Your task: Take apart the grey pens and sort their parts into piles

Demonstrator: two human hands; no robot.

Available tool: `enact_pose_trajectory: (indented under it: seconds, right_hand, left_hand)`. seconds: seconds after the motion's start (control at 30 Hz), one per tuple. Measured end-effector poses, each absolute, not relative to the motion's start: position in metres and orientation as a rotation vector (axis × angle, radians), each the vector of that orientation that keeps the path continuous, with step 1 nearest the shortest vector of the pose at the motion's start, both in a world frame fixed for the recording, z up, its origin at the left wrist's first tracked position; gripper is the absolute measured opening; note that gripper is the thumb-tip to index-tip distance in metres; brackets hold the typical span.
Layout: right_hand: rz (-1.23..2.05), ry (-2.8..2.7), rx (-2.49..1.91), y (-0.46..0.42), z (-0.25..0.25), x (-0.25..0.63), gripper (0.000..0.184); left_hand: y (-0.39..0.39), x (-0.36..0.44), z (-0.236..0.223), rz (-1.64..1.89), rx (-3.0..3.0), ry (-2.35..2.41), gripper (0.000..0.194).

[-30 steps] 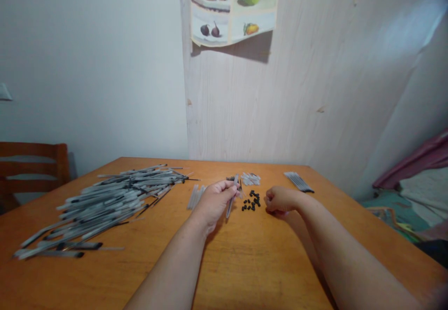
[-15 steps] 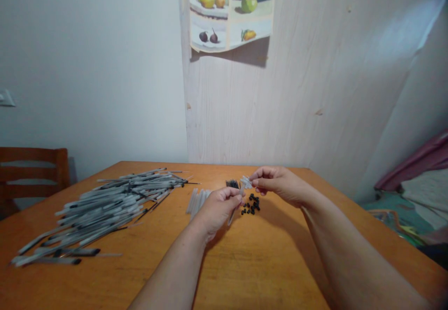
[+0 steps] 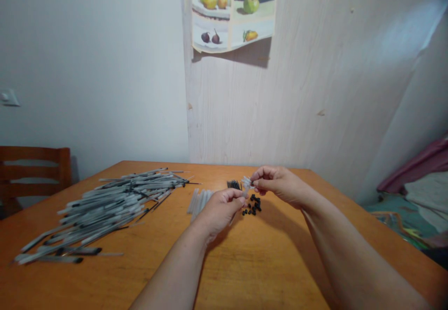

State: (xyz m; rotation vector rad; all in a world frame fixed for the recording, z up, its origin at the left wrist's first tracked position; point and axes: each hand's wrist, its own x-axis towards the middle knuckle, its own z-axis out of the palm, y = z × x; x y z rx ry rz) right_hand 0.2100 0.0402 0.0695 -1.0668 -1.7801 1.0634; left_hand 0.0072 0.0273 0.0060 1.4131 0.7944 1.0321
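My left hand is closed on a translucent pen barrel, its upper end poking out past the thumb and forefinger. Close by on the right, the thumb and forefinger of my right hand are pinched together at a small dark bit too tiny to name. Behind the fingertips lie small clear plastic pieces, partly covered by the hands. Several small black plugs lie on the table below my right hand. A row of thin black-tipped sticks sits just beyond my left hand.
Clear tubes lie side by side left of my left hand. A big heap of grey pens spreads over the left of the wooden table. A wooden chair stands at the left, and fabric lies beyond the right edge.
My left hand has moved slightly right, bringing the barrel's end nearer my right fingertips. The right hand stays almost in place. The view has shifted a little.
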Motion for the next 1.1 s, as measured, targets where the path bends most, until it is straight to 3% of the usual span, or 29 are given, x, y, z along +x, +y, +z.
enact_pose_trajectory:
  seconds: [1.1]
  right_hand:
    - [0.928,-1.882,-1.099,0.0389,0.0670,0.2039,0.020]
  left_hand:
    - [0.0253,0.0085,0.0101,1.060,1.436,0.819,0.020]
